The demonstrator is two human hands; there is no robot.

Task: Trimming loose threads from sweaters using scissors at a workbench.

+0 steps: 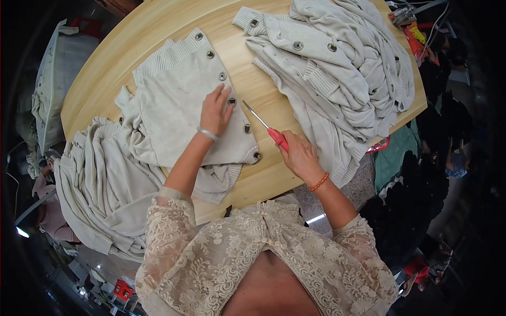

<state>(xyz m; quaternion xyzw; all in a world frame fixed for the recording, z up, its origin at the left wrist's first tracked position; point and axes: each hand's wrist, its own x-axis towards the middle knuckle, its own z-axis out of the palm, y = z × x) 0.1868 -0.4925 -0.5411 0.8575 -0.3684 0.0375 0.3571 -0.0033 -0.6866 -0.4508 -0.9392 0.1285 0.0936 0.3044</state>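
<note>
A pale grey knitted cardigan [179, 100] lies spread on the wooden table, its buttoned edge facing right. Along that edge runs a row of large dark buttons [222, 76]. My left hand [216, 111] rests on the cardigan beside one of these buttons, fingers stretched out and thumb apart, holding nothing. In my right hand [299, 155] is a red-handled tool [276, 137] with a slim metal shaft. The shaft points up and left, and its tip is just right of the buttoned edge, apart from the cloth as far as I can see.
More pale grey cardigans [337, 63] are heaped on the right of the table [242, 63]. Another grey knit [105, 179] hangs over the left edge. Dark cloth [416, 195] and a green cloth [395, 158] lie beyond the right edge. A red stool [123, 289] stands at lower left.
</note>
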